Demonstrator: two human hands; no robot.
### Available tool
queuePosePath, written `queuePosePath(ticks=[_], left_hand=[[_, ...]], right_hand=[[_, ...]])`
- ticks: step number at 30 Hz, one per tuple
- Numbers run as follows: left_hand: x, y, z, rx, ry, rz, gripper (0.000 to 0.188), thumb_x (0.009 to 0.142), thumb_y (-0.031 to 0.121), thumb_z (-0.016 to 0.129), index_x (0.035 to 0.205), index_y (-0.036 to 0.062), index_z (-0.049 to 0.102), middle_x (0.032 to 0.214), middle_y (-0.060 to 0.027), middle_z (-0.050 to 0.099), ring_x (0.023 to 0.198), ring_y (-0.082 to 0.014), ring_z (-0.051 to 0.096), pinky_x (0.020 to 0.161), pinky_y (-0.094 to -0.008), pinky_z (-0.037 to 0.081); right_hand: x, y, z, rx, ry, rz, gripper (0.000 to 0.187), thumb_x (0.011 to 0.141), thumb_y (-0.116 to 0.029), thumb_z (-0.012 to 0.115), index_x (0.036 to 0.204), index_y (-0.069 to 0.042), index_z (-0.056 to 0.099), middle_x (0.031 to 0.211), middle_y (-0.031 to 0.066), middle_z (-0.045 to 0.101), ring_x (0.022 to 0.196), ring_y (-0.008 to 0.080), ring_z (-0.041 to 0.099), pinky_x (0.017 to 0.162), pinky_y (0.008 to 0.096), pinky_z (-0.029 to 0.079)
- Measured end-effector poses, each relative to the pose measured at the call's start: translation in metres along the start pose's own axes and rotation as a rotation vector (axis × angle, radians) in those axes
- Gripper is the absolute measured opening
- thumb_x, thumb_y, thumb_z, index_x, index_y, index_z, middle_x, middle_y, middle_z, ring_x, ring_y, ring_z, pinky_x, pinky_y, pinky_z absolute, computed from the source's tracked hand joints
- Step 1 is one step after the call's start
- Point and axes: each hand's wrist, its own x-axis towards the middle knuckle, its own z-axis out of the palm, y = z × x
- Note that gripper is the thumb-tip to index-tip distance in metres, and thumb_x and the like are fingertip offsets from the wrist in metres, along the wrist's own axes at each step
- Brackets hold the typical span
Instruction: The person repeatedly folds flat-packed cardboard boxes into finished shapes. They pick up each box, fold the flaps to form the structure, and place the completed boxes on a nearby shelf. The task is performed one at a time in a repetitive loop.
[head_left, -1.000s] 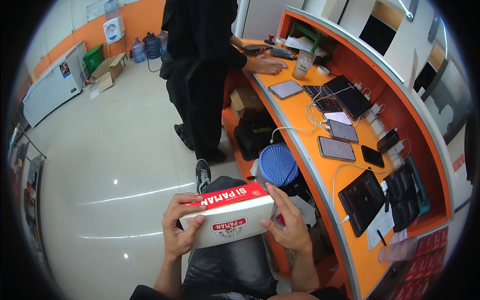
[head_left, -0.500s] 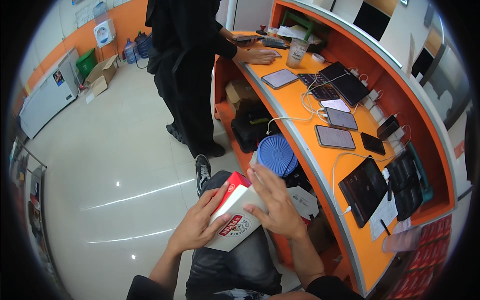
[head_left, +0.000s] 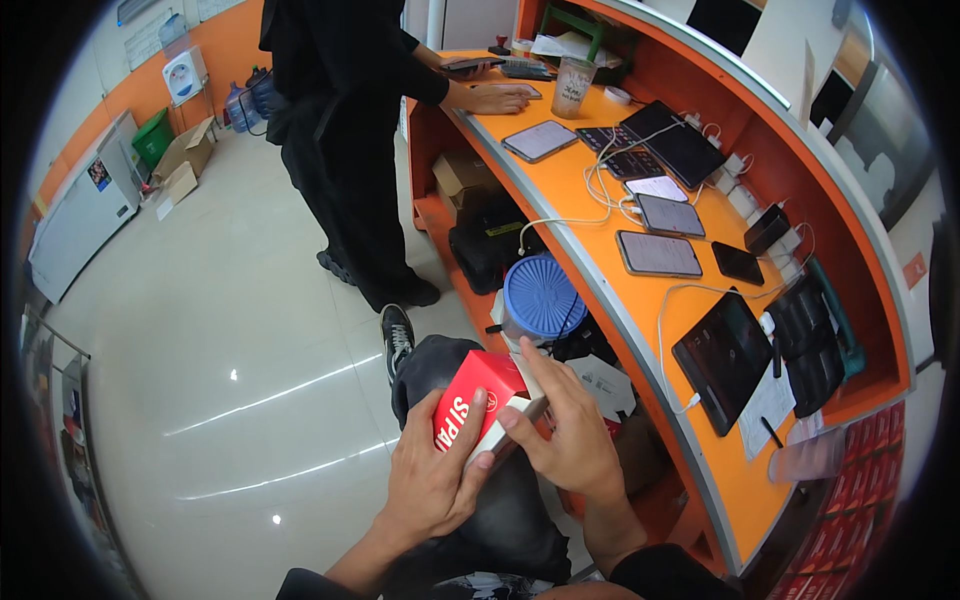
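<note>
A red and white cardboard food box [head_left: 478, 385] is tilted over my lap, its red side turned up. My left hand [head_left: 435, 480] is closed round its lower left part, with the thumb across the red face and the fingers along the white side. At the right end, my right hand [head_left: 570, 430] grips the box's white edge between its thumb and outstretched fingers. Part of that end is hidden behind the fingers.
An orange counter [head_left: 640, 300] curves along my right, bearing phones [head_left: 660, 254], a tablet [head_left: 725, 360], cables and a plastic cup [head_left: 573, 88]. Under it is a tub with a blue lid [head_left: 545, 297]. A person in black [head_left: 350, 150] stands ahead at the counter.
The box has turned, so its red side now faces up instead of the white printed side. My left thumb has moved onto the red face. My right hand has come down against the end.
</note>
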Motion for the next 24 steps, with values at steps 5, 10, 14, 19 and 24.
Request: queuePosePath(ticks=[5,10,14,19,24], left_hand=[[0.000,0.004,-0.001,-0.051,0.014,-0.039,0.071,0.092,0.036,0.069,0.153,0.0069,0.048,0.134,-0.0366,0.046,0.120,-0.0494,0.053,0.099,-0.0522,0.048],[-0.001,0.001,0.000,-0.091,0.040,-0.068,0.079,0.091,0.042,0.070,0.155,0.0030,0.044,0.137,-0.0389,0.043,0.122,-0.0519,0.051,0.100,-0.0536,0.047],[-0.005,0.000,0.000,-0.082,0.055,-0.062,0.080,0.093,0.043,0.068,0.156,0.0021,0.040,0.138,-0.0397,0.041,0.123,-0.0535,0.051,0.101,-0.0545,0.046],[-0.006,-0.002,0.000,-0.140,0.058,-0.099,0.076,0.095,0.042,0.065,0.156,0.0039,0.041,0.138,-0.0398,0.041,0.123,-0.0534,0.051,0.102,-0.0544,0.045],[-0.008,-0.003,-0.008,-0.176,0.018,-0.091,0.064,0.098,0.034,0.062,0.154,0.0057,0.046,0.137,-0.0357,0.045,0.121,-0.0493,0.053,0.102,-0.0518,0.046]], right_hand=[[-0.009,0.014,0.005,0.412,0.091,0.022,0.089,0.089,-0.036,0.078,0.153,0.010,0.036,0.141,0.0318,0.054,0.137,0.0369,0.051,0.114,0.0436,0.039],[-0.013,0.022,0.024,0.749,0.185,-0.118,0.093,0.088,-0.043,0.078,0.153,0.009,0.036,0.144,0.0270,0.052,0.136,0.0337,0.051,0.115,0.0427,0.038],[-0.012,0.029,0.027,0.704,0.181,-0.209,0.102,0.085,-0.057,0.077,0.152,0.010,0.038,0.143,0.0270,0.053,0.136,0.0358,0.051,0.115,0.0463,0.038],[-0.016,0.030,0.028,0.680,0.196,-0.213,0.101,0.087,-0.062,0.072,0.148,0.012,0.043,0.142,0.0283,0.055,0.135,0.0387,0.052,0.115,0.0486,0.037],[-0.003,0.031,0.015,0.306,0.052,-0.292,0.084,0.094,-0.050,0.068,0.146,0.012,0.046,0.145,0.0299,0.054,0.139,0.0428,0.049,0.117,0.0484,0.035]])
